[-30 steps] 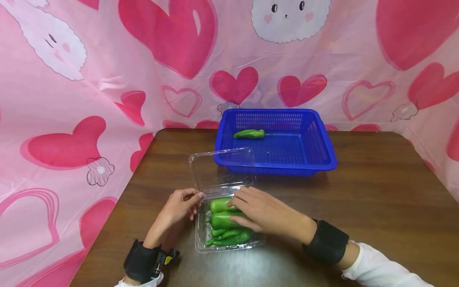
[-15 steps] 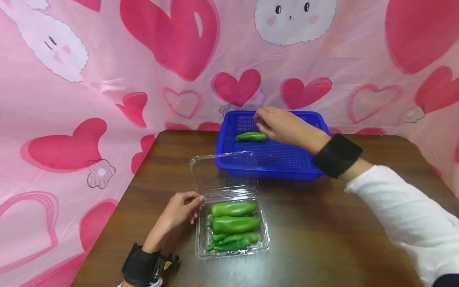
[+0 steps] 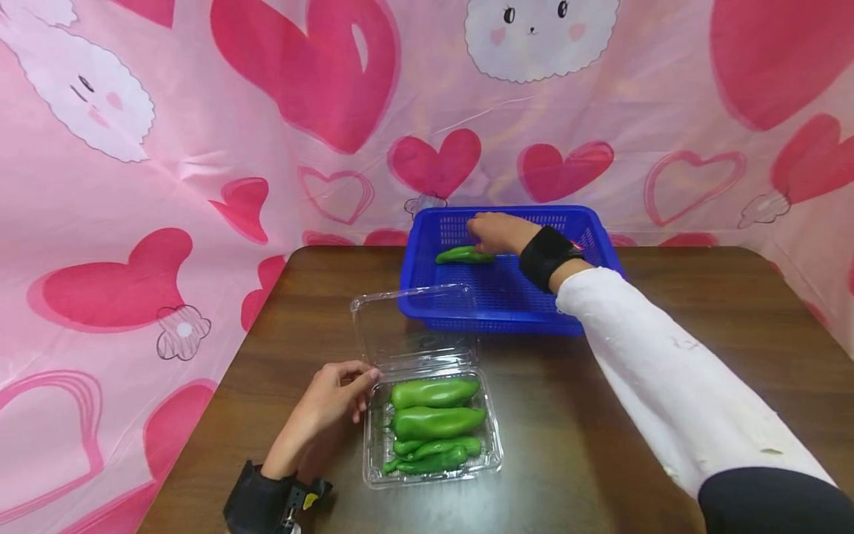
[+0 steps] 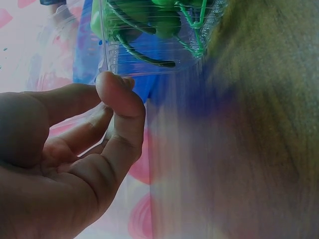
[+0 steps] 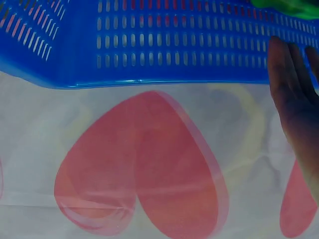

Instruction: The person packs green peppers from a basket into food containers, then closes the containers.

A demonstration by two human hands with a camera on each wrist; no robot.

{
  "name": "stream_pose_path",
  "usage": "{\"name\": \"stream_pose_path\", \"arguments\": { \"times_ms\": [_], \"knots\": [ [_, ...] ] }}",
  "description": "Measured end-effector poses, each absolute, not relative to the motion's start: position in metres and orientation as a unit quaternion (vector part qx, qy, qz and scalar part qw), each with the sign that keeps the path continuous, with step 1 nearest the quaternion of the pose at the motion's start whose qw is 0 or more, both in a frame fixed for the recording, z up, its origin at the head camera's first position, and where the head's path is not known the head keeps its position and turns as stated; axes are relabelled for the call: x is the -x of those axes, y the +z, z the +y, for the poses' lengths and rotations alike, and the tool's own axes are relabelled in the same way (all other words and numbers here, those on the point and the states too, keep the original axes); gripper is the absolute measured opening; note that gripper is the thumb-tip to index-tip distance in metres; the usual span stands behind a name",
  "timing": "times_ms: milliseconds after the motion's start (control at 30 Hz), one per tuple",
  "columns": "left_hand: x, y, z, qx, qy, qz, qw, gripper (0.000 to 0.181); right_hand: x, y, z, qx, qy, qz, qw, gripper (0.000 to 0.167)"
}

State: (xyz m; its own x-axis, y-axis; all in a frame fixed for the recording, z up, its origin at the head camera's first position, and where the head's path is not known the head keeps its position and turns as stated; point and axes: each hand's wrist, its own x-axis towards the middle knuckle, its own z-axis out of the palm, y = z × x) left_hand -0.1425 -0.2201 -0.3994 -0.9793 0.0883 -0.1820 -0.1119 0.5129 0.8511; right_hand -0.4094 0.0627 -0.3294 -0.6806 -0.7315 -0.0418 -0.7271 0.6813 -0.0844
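Several green peppers [image 3: 437, 423] lie side by side in a clear plastic clamshell box [image 3: 492, 415], its lid [image 3: 416, 326] tilted up behind. At the box's upper left corner my left hand [image 3: 333, 397] pinches the rim between thumb and index finger. The left wrist view shows those fingertips [image 4: 112, 87] at the box edge, with green stems [image 4: 144, 59] inside. Over the blue basket [image 3: 410, 282] my right hand [image 3: 500, 233] reaches down at a single green pepper [image 3: 460, 255]. In the right wrist view its fingers [image 5: 281, 64] look fairly straight, just short of that pepper [image 5: 294, 7].
The basket stands at the back of the wooden table [image 3: 667, 356], near a pink heart-print cloth [image 3: 320, 74]. The raised lid overlaps the basket's front left in the head view. My right sleeve [image 3: 667, 371] crosses the table's right side.
My right hand has left the peppers in the box and moved up and away to the basket, then lowered toward the pepper there. My left hand stays at the box corner.
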Motion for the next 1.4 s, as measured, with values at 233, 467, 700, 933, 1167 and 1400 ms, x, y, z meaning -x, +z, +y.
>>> {"name": "stream_pose_path", "arguments": {
  "times_ms": [233,467,700,933,1167,1400],
  "knots": [
    [0.143,-0.4,-0.219,0.003,0.5,0.86,0.102,0.027,0.419,-0.346,0.062,0.365,-0.009,0.929,0.06,0.025],
    [0.143,-0.399,-0.22,0.013,0.491,0.865,0.106,0.025,0.424,-0.356,0.063,0.358,0.007,0.932,0.058,0.031],
    [0.145,-0.4,-0.22,0.008,0.494,0.863,0.105,0.027,0.422,-0.36,0.062,0.343,0.015,0.938,0.053,0.034],
    [0.144,-0.402,-0.221,0.007,0.494,0.864,0.1,0.027,0.425,-0.363,0.061,0.327,0.012,0.941,0.088,0.044],
    [0.144,-0.403,-0.221,0.011,0.49,0.867,0.096,0.026,0.428,-0.371,0.059,0.343,-0.002,0.937,0.071,0.029],
    [0.143,-0.404,-0.221,0.012,0.491,0.866,0.097,0.026,0.429,-0.374,0.06,0.341,-0.032,0.937,0.075,0.03]
  ]
}}
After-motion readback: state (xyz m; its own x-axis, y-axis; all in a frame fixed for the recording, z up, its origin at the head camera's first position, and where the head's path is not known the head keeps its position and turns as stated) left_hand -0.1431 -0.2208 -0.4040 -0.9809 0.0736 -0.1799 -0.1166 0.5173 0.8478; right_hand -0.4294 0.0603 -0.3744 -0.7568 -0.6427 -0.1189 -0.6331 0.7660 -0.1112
